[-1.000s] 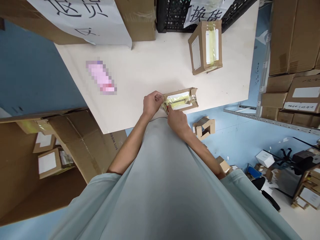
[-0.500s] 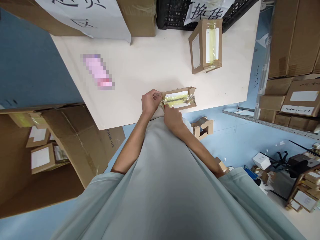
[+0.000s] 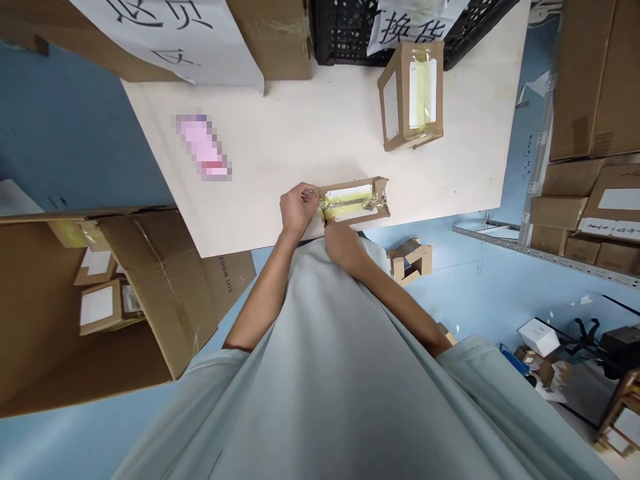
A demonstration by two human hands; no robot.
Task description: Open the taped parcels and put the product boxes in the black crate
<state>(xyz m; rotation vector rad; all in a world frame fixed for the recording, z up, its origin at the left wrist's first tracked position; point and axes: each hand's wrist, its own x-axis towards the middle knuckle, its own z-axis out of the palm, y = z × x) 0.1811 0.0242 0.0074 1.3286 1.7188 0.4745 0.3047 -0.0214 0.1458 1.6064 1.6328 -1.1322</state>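
A small cardboard box [image 3: 379, 207] lies near the front edge of the table, with a white label and yellowish clear tape along its top. The fingers of my left hand [image 3: 297, 210] are pinched at the left end of this box, on its edge or the tape there. Close by the near left corner, my right hand [image 3: 344, 245] is closed, knuckles up, in front of my shirt. Its fingertips and anything inside them are hidden from view. A taller taped carton [image 3: 394, 110] with white labels stands farther back on the right.
A black plastic crate [image 3: 345, 33] with a handwritten paper stands at the back. A pixelated pink item [image 3: 203, 143] lies on the table's left. A large open carton [image 3: 165, 293] holding boxes is at lower left; stacked boxes [image 3: 620, 200] line the right. A torn carton [image 3: 417, 259] sits below.
My right hand has drawn back toward my body, off the box's near left corner. My left hand stays at the box's left end. The whole view has shifted slightly.
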